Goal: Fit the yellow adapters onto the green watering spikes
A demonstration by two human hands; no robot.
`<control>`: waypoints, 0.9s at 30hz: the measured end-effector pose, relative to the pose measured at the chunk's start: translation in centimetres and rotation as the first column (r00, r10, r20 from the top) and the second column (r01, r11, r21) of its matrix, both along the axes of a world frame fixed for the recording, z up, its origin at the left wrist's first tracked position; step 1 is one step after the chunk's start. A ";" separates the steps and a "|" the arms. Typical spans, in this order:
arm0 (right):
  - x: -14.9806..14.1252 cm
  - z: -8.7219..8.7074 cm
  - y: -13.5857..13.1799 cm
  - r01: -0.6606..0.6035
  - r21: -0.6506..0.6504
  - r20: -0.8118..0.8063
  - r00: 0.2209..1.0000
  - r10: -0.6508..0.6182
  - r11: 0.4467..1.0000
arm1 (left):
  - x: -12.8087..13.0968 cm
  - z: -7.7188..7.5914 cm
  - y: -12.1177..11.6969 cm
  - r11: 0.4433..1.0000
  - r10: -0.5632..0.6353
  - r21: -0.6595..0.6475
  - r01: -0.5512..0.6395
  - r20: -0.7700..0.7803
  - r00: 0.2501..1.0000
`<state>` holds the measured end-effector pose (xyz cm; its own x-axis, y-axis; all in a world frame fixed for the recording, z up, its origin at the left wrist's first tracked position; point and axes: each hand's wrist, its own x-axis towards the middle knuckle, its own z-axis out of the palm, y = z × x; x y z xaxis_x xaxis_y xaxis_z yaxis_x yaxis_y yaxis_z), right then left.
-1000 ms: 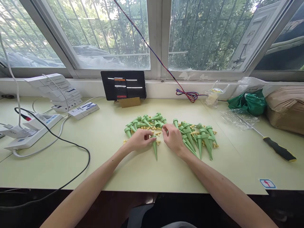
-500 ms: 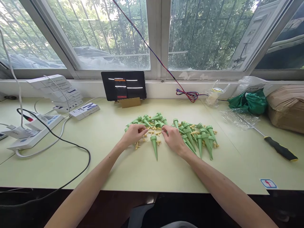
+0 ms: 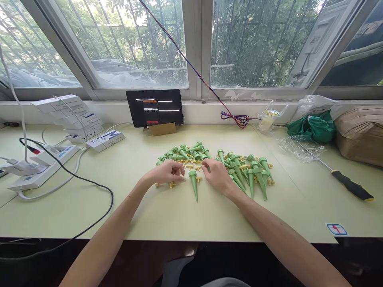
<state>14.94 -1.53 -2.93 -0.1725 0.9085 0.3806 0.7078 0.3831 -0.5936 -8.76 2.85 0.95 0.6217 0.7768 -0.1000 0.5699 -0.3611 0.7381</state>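
Observation:
Over the left of the table's middle is my left hand (image 3: pixel 164 173), its fingers curved, thumb and fingertips apart, with nothing visible between them. My right hand (image 3: pixel 218 175) has thumb and fingertips drawn together beside small yellow T-shaped pieces (image 3: pixel 198 168); whatever they hold is hidden. Between the hands lies a single green capped spike (image 3: pixel 194 185), tip toward me, with a yellow T-piece (image 3: pixel 199 179) at its right. Behind the hands is a pile of green spikes (image 3: pixel 196 149). Another heap of green spikes (image 3: pixel 257 171), mixed with yellow pieces, lies right of my right hand.
A tablet (image 3: pixel 154 107) leans on a cardboard stand (image 3: pixel 161 129) by the window. White boxes (image 3: pixel 79 115) and a power strip (image 3: pixel 44 169) with cables are at left. A screwdriver (image 3: pixel 353 185), green bag (image 3: pixel 312 127) and brown package (image 3: pixel 360 135) lie at right.
My left hand has moved left and toward me, away from the yellow pieces, and its thumb and fingers have parted. My right hand stays almost in place.

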 end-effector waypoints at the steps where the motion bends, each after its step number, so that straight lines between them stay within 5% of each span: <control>1: 0.0 0.0 0.0 0.001 0.000 0.002 1.000 -0.001 1.000 | 0.0 0.0 0.0 1.000 -0.001 0.006 0.001 -0.006 1.000; 14: -0.1 0.1 0.0 -0.012 0.004 -0.029 1.000 0.012 1.000 | 0.9 0.1 -0.5 0.980 0.104 0.165 -0.114 0.067 0.992; 20: -0.3 -0.3 0.1 -0.071 0.076 -0.136 0.987 0.081 0.995 | 1.7 0.6 -1.2 0.981 0.195 -0.057 -0.187 0.298 0.934; 27: -0.6 -0.2 -0.2 -0.165 0.149 -0.259 0.945 0.200 0.975 | 3.1 -0.2 -1.9 0.971 0.238 -0.120 -0.206 0.439 0.867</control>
<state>14.37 -1.70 -3.17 -0.2059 0.8137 0.5436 0.4380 0.5734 -0.6923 -5.67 0.95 0.74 0.4243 0.9010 0.0908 0.2327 -0.2054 0.9506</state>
